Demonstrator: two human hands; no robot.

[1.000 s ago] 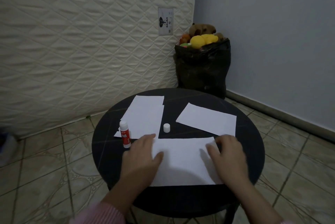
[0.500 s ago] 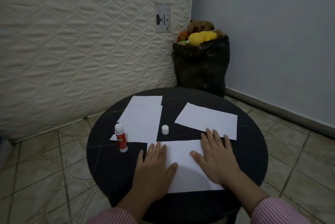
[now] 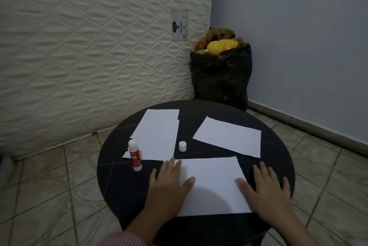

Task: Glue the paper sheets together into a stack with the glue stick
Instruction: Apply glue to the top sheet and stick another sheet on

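Observation:
A white paper sheet (image 3: 213, 184) lies near the front of the round black table (image 3: 278, 166). My left hand (image 3: 169, 184) rests flat on its left edge, fingers spread. Flat on the sheet's right edge lies my right hand (image 3: 266, 190), partly on the table. An uncapped red and white glue stick (image 3: 135, 155) stands upright at the left. Its white cap (image 3: 182, 146) stands apart in the middle. Overlapping sheets (image 3: 157, 136) lie at the back left, and a single sheet (image 3: 229, 138) lies at the back right.
A black bag (image 3: 221, 78) filled with soft toys stands in the corner behind the table. A quilted mattress (image 3: 89, 46) leans against the left wall. Tiled floor (image 3: 49, 186) surrounds the table.
Both hands slid outward from the middle of the front sheet to its left and right edges, staying flat on it. The view shifted slightly.

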